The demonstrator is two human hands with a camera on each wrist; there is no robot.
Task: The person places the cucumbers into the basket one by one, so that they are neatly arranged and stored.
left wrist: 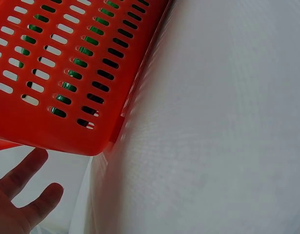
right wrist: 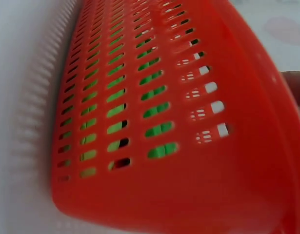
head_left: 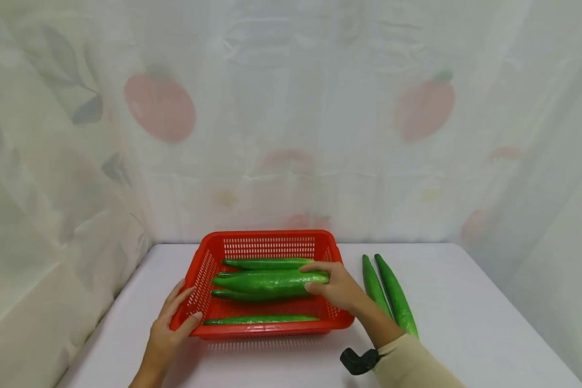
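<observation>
Inside a red slotted plastic basket [head_left: 271, 330] lie several long green cucumbers [head_left: 262, 263]. My right hand [head_left: 339, 288] grips the right end of a thick cucumber [head_left: 267, 280], thumb in front and fingers behind; it lies level over others in the middle. One thin cucumber [head_left: 259, 320] lies along the basket's front wall. At the basket's left front corner, my left hand [head_left: 167, 326] touches the rim with spread, fairly straight fingers. Its fingertips [left wrist: 38, 157] show beside the rim in the left wrist view. The basket wall [right wrist: 189, 190] hides most of the right hand in the right wrist view.
Two more cucumbers [head_left: 397, 296] lie side by side on the white table [head_left: 475, 323], right of the basket and partly behind the right forearm. A pale curtain [head_left: 291, 118] with fruit prints hangs behind the table. A black device [head_left: 359, 361] sits at the right wrist.
</observation>
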